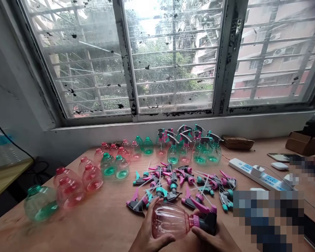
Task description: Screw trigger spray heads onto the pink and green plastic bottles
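My left hand [147,234] is wrapped round a clear pink plastic bottle [170,220] lying on its side at the near edge of the wooden table [99,217]. My right hand [215,239] grips the dark grey and pink spray trigger head [207,220] sitting on the bottle's neck. Just beyond my hands lies a heap of loose trigger heads [178,185] in pink, teal and grey with white dip tubes.
Empty pink and green bottles [68,190] lie in a row on the left. Finished spray bottles [191,147] stand below the window. A white power strip [254,173], cardboard boxes [301,141] and a blurred-out area sit at the right.
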The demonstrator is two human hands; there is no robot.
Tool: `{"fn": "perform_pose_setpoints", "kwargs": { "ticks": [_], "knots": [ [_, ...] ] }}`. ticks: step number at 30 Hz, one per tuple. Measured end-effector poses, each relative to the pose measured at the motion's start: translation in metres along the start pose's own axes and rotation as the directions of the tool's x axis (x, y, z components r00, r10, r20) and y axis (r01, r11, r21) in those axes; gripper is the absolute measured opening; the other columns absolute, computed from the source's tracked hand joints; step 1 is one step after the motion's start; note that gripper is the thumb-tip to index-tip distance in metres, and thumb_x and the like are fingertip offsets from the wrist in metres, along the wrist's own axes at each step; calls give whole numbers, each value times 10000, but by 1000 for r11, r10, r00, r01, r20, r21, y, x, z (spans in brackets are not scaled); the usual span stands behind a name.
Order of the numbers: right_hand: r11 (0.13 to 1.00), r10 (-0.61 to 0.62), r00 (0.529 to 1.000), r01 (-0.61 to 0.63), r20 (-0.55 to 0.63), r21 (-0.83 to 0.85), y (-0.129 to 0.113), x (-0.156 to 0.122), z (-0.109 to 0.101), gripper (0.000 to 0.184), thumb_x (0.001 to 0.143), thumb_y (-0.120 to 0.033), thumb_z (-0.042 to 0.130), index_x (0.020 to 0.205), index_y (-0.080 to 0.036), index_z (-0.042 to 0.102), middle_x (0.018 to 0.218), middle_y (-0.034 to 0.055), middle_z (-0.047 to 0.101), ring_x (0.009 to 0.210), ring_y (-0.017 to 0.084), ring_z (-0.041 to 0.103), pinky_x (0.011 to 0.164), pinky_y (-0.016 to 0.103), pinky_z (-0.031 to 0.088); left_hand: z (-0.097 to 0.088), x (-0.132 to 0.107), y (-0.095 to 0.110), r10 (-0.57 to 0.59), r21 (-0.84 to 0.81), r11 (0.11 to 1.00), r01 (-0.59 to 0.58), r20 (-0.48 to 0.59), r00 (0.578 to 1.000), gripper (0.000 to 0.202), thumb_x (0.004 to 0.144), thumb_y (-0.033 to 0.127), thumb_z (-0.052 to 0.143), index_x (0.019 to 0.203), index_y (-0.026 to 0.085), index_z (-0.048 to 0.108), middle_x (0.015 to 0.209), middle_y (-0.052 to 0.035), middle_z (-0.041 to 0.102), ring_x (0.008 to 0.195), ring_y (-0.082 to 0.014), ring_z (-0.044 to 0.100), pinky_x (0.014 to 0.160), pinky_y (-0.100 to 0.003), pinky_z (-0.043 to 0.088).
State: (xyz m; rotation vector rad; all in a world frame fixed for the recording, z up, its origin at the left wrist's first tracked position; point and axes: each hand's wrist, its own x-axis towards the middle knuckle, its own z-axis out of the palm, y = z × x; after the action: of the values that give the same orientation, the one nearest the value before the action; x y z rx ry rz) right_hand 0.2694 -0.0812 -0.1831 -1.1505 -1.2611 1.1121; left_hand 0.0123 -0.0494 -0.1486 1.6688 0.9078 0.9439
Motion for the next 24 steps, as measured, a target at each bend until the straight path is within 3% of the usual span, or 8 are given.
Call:
{"fn": "perform_pose_setpoints", "kwargs": {
  "ticks": [4,8,11,15,17,20,22,24],
  "knots": [
    [1000,11,1000,-11,-27,10,-1,-1,-1,420,710,-524,824,978,-218,719,920,84,789,902,324,709,845,411,551,-1,1,-11,-25,-16,1000,25,-1,1000,1124,638,559,881,1507,229,249,1582,-185,336,1479,-391,316,1246,-513,242],
    [996,66,998,-66,1,55,4,1,-1,435,678,-526,853,937,-210,701,779,41,727,725,255,677,694,364,547,0,4,-28,-6,-17,1000,6,5,1000,1276,565,528,931,1551,236,176,1626,-195,263,1504,-421,255,1258,-558,183],
    [994,84,996,-83,-20,73,7,3,-1,463,676,-540,847,953,-206,686,733,25,697,641,218,633,620,344,517,0,3,-24,0,9,1000,0,5,1000,1346,555,527,940,1580,237,117,1639,-192,250,1529,-413,201,1274,-551,120],
    [997,46,999,-47,17,65,7,4,-1,455,693,-545,828,950,-200,680,764,36,710,678,225,631,645,347,503,-5,0,-10,-55,-54,997,57,36,998,1146,731,706,724,1594,241,131,1667,-162,241,1546,-378,186,1265,-537,183],
    [997,39,998,-42,44,70,9,5,-1,465,700,-551,820,959,-195,671,755,34,708,652,213,620,626,339,486,-8,0,-8,-47,7,999,47,27,999,1025,784,724,647,1576,214,244,1667,-164,252,1544,-383,192,1263,-548,181],
    [993,51,999,-51,11,104,12,7,1,526,674,-594,821,953,-184,649,686,19,681,553,176,568,547,309,421,-11,1,-14,-6,124,992,3,22,1000,959,779,683,689,1546,218,348,1665,-147,273,1546,-393,175,1272,-547,134],
    [989,53,998,-48,-33,141,12,7,3,551,645,-614,832,925,-180,641,659,22,680,535,172,561,531,298,395,-11,2,-19,32,109,993,-34,25,999,988,774,660,713,1571,269,280,1675,-116,260,1542,-389,192,1266,-537,169],
    [985,53,996,-40,-71,167,9,8,5,560,625,-623,840,912,-185,641,647,29,691,529,179,570,522,294,390,-8,2,-22,67,66,995,-68,20,998,1022,780,643,719,1589,320,183,1665,-109,291,1501,-399,304,1243,-548,233]
  ]
}}
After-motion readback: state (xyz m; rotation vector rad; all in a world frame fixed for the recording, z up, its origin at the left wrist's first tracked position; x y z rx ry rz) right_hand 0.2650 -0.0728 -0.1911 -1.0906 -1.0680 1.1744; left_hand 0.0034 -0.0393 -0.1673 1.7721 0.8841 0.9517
